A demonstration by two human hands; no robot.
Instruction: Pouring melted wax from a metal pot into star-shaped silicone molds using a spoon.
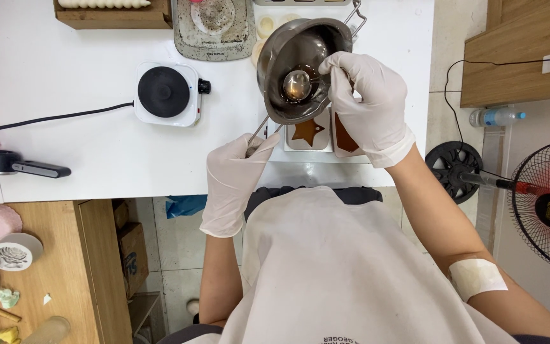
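My left hand (233, 172), in a white glove, grips the thin wire handle of a metal pot (300, 48), which is tilted over white moulds. My right hand (367, 95), also gloved, holds a metal spoon (297, 83) whose bowl sits inside the pot in brown liquid. Below the pot lies a white mould with a brown star shape (307, 132) and beside it a mould with more brown filling (344, 137), partly hidden by my right hand.
A small white hotplate (168, 93) with a black top stands on the white table (65, 64), its black cable running left. A speckled tray (214, 25) and a wooden box (112, 16) sit at the back. A fan (549, 207) stands at right, a wooden shelf (52, 267) at lower left.
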